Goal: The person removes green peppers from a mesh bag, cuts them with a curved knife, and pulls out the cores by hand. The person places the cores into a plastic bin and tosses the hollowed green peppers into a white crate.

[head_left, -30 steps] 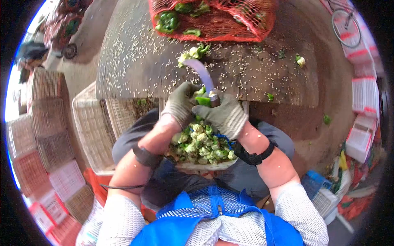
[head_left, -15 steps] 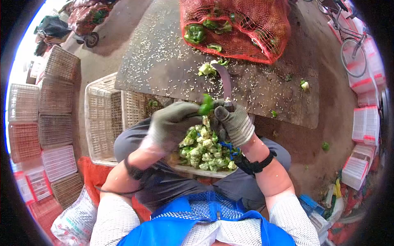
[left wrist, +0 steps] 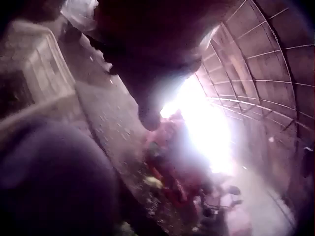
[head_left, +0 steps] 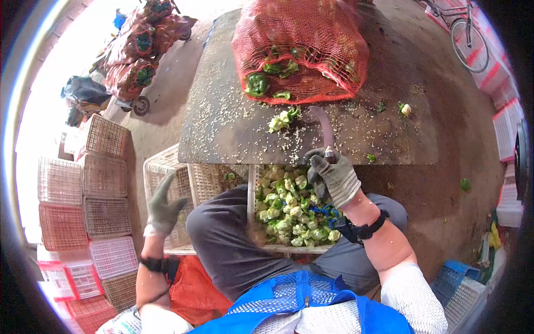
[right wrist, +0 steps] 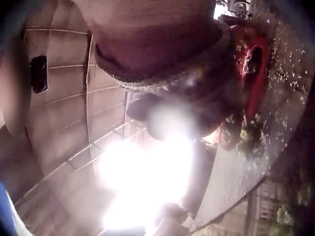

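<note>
The curved knife (head_left: pixel 326 129) is in the gloved right hand (head_left: pixel 338 178), its blade projecting over the near side of the tabletop (head_left: pixel 222 142). The fingers of that hand are curled closed about the handle. The gloved left hand (head_left: pixel 165 206) is well apart, before a white slatted crate (head_left: pixel 162 161); its fingers are extended, the thumb spread away, with nothing seen in hold.

Below the right hand, between the knees, a second crate (head_left: pixel 251 203) contains a heap of pepper cores (head_left: pixel 295 209); a blue cord (head_left: pixel 329 212) lies at its right side, near the right wrist. Scattered seeds and a pepper core (head_left: pixel 281 120) are on the tabletop. Beyond the blade tip is a red mesh sack (head_left: pixel 303 42), with a green bell pepper (head_left: pixel 257 85) at its mouth.

Hazards, in the inspector's judgement: the hooked tip could snag the mesh if pushed forward; the left hand could be cut if brought across the edge without care; the cord could catch on the wrist strap (head_left: pixel 374 227); cores could spill if the heap is knocked.

Not determined: whether the blade touches the tabletop. Most of the handle is covered by the glove. The sack's far end is cut off. Glare and shadow obscure both wrist views.
</note>
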A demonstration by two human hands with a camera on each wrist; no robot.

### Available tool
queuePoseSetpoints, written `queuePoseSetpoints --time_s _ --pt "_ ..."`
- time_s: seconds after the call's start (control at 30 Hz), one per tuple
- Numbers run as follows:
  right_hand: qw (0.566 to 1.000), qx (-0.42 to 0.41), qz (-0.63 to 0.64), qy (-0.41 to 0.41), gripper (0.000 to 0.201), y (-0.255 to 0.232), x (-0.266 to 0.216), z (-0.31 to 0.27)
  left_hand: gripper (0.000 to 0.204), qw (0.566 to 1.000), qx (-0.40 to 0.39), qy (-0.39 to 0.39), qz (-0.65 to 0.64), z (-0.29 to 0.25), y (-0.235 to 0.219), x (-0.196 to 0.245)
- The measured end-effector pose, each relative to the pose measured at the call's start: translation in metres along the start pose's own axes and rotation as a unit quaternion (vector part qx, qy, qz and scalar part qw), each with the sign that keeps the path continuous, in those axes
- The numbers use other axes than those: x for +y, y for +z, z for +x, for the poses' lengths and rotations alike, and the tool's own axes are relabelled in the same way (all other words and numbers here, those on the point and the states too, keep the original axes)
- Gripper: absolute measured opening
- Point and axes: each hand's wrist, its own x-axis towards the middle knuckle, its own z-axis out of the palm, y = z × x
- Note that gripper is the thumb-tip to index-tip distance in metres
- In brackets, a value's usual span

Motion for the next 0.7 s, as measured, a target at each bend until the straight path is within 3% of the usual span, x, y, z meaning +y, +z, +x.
queuePoseSetpoints --time_s 0.07,0.13,0.2,0.27,0.33,0.4,0.43,0.47,0.57,0.6,0.63,0.7 --pt "1.000 0.017 -0.021 0.003 0.029 -0.013 -0.007 0.004 0.087 0.988 -0.066 0.140 0.004 0.054 0.041 0.029" --pt "0.997 0.030 -0.030 -0.069 0.029 -0.016 -0.012 0.009 0.082 0.960 -0.113 0.256 -0.021 0.110 0.088 0.079" --pt "0.995 0.064 -0.047 -0.068 0.031 -0.019 -0.022 0.010 0.068 0.937 -0.109 0.331 0.013 0.170 0.147 0.101" --pt "0.993 0.100 -0.053 -0.012 0.029 -0.021 -0.033 0.009 0.061 0.923 -0.061 0.377 -0.054 0.240 0.207 0.100" --pt "0.990 0.129 -0.063 0.004 0.025 -0.029 -0.028 0.017 0.053 0.940 -0.048 0.331 -0.063 0.300 0.245 0.102" --pt "0.983 0.154 -0.098 0.036 0.024 -0.036 -0.023 0.023 0.059 0.949 -0.141 0.281 -0.019 0.325 0.266 0.104" --pt "0.984 0.152 -0.087 0.022 0.023 -0.038 -0.020 0.027 0.053 0.949 -0.040 0.299 -0.086 0.336 0.296 0.083" --pt "0.985 0.145 -0.086 0.034 0.023 -0.037 -0.023 0.029 0.052 0.933 0.027 0.358 -0.024 0.315 0.265 0.112" --pt "0.988 0.124 -0.077 0.044 0.024 -0.031 -0.029 0.027 0.045 0.928 0.052 0.369 0.023 0.274 0.246 0.132" --pt "0.989 0.114 -0.085 0.030 0.024 -0.030 -0.027 0.026 0.044 0.938 -0.100 0.273 -0.191 0.264 0.271 0.109" --pt "0.990 0.102 -0.095 0.013 0.024 -0.029 -0.024 0.025 0.044 0.888 -0.193 0.128 -0.396 0.254 0.296 0.086" --pt "0.989 0.098 -0.111 -0.004 0.022 -0.028 -0.026 0.020 0.042 0.832 -0.302 0.065 -0.460 0.206 0.295 0.080"
